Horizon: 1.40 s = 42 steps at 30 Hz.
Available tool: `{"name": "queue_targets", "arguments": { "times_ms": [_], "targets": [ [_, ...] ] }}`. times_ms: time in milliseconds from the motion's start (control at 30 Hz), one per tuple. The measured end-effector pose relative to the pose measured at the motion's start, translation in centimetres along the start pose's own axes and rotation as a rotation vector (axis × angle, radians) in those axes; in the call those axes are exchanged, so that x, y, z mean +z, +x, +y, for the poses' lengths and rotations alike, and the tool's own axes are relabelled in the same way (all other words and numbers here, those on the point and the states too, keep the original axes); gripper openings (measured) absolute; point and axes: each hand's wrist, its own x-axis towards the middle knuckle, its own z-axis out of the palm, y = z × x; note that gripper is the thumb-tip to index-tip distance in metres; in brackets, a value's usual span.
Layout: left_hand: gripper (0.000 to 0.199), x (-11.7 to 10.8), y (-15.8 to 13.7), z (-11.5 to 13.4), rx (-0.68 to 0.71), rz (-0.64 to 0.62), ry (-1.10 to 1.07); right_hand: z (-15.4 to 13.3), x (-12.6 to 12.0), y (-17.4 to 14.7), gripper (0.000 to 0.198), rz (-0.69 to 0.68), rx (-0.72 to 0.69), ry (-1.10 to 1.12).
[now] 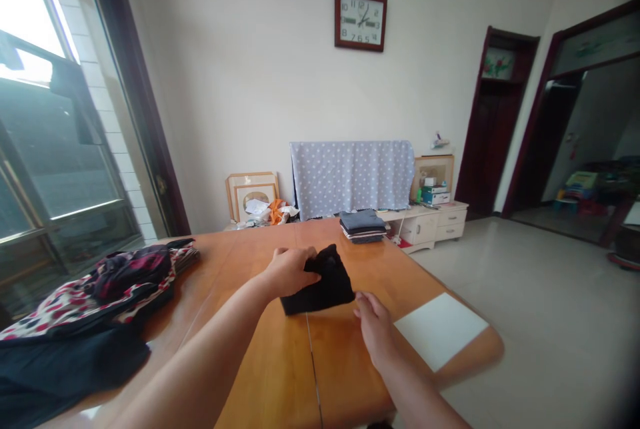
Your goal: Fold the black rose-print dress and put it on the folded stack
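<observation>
A black folded piece of clothing (325, 285) is held between my two hands, just over the wooden table (270, 349); its exact kind cannot be made out. My left hand (293, 272) grips its upper left part, thumb in front and fingers behind. At its lower right corner, my right hand (373, 322) pinches the edge between thumb and fingers. Beyond it, near the far edge of the table, sits a neat stack of folded clothes (363, 225), grey and dark, with a striped one among them.
Unfolded clothes (90, 295), some black and some red-and-white patterned, lie heaped at the left. A white sheet (443, 329) rests by the table's rounded right corner. Behind the table are a low white cabinet (425, 229) and a polka-dot cloth (353, 175) draped over something.
</observation>
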Motion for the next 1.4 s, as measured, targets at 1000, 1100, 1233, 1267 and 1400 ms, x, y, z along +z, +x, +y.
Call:
{"name": "queue_targets", "arguments": {
  "times_ms": [1000,1100,1233,1267,1400],
  "targets": [
    [0.022,9.1,-12.1,-6.5,-0.217,0.173,-0.027,-2.2,0.6,-2.8,0.038,-0.415,-0.273,-0.527],
    [0.024,9.7,-11.3,-7.8,-0.385,0.203,-0.178,-2.5,1.0,-4.4,0.037,-0.392,-0.267,-0.560],
    [0.020,9.8,-9.7,-9.0,-0.653,0.215,-0.539,-3.3,2.3,-7.7,0.037,-0.442,-0.250,-0.561],
    [0.024,9.6,-9.3,-9.2,-0.699,0.229,-0.649,-3.6,2.6,-8.6,0.036,-0.484,-0.253,-0.547],
    [0.058,8.9,-8.7,-9.5,-0.696,0.264,-0.987,-4.9,3.2,-9.4,0.035,-0.654,-0.209,-0.420]
  ]
}}
